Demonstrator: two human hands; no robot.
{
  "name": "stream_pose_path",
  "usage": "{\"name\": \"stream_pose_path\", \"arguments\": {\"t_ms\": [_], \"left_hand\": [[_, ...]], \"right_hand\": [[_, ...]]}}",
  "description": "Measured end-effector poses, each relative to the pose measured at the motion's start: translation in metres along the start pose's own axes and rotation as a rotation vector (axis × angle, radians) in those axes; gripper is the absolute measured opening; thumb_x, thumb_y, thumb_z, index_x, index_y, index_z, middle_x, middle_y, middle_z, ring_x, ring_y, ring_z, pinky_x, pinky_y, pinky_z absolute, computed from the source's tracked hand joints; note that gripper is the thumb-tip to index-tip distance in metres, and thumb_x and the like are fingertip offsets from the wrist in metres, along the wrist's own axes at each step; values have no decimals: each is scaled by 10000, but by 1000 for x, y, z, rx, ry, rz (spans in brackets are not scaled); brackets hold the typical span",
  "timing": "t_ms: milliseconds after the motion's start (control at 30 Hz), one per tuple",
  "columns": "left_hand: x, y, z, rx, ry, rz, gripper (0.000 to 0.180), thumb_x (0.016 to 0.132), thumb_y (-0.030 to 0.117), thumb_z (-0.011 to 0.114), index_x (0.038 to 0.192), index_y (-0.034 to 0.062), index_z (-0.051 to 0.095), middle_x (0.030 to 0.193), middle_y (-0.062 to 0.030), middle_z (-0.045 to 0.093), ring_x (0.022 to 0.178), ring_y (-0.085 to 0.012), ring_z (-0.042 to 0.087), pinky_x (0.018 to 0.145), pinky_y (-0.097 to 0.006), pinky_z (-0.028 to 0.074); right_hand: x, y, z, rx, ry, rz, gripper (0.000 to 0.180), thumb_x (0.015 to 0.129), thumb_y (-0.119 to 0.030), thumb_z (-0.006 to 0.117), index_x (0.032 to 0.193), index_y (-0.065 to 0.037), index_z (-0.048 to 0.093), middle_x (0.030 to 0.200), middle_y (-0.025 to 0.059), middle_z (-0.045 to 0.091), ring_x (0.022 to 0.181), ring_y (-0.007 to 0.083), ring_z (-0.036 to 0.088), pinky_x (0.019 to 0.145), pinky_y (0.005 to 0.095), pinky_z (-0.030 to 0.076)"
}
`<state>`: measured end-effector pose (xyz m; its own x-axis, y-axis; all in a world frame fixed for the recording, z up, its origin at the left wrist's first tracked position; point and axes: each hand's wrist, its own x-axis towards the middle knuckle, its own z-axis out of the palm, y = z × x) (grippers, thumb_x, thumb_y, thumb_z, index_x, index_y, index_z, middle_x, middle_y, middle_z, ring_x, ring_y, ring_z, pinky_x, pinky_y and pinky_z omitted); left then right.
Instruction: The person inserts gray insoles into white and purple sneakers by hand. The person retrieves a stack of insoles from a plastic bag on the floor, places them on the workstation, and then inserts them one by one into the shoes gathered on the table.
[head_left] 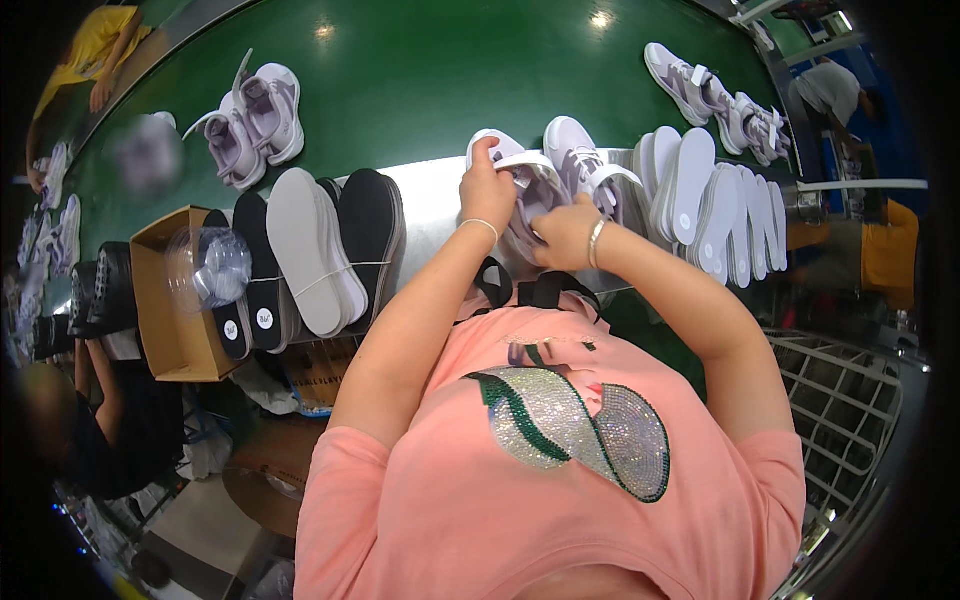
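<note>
A pale lilac and white sneaker stands toe away from me on the metal ledge, held between my two hands. Along its left side my left hand grips the upper, with a finger near the white strap. My right hand is closed around the heel end; its fingertips are partly hidden at the shoe opening. Just right of it stands the matching sneaker, its white strap hanging loose. Whether anything small is pinched inside the shoe, I cannot make out.
Banded grey insoles and black insoles stand left, beside a cardboard box with clear plastic. White insoles line the right. More sneakers rest on the green belt. A wire rack is lower right. Other people work at both sides.
</note>
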<state>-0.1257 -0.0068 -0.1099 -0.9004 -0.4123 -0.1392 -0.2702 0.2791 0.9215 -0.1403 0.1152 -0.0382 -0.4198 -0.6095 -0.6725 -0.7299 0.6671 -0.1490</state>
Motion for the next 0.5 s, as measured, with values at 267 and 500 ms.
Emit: {"name": "stream_pose_path", "arguments": {"t_ms": [267,500], "left_hand": [[-45,47,-96,110,-3,445,374,730,156,587,1049,1,471,1050,-163,478,981,-297,466,863,-354,364],[-102,-19,-232,384,540,-144,569,712,236,640,1141,-57,408,1017,-172,515,902,-243,501,798,-333,403]], "right_hand": [[-15,-6,12,-33,29,1,226,769,-249,466,843,-58,563,789,154,611,800,301,580,791,431,355],[-31,-51,-37,600,345,-283,272,804,-237,499,958,-18,548,826,157,599,840,245,575,791,345,409]]}}
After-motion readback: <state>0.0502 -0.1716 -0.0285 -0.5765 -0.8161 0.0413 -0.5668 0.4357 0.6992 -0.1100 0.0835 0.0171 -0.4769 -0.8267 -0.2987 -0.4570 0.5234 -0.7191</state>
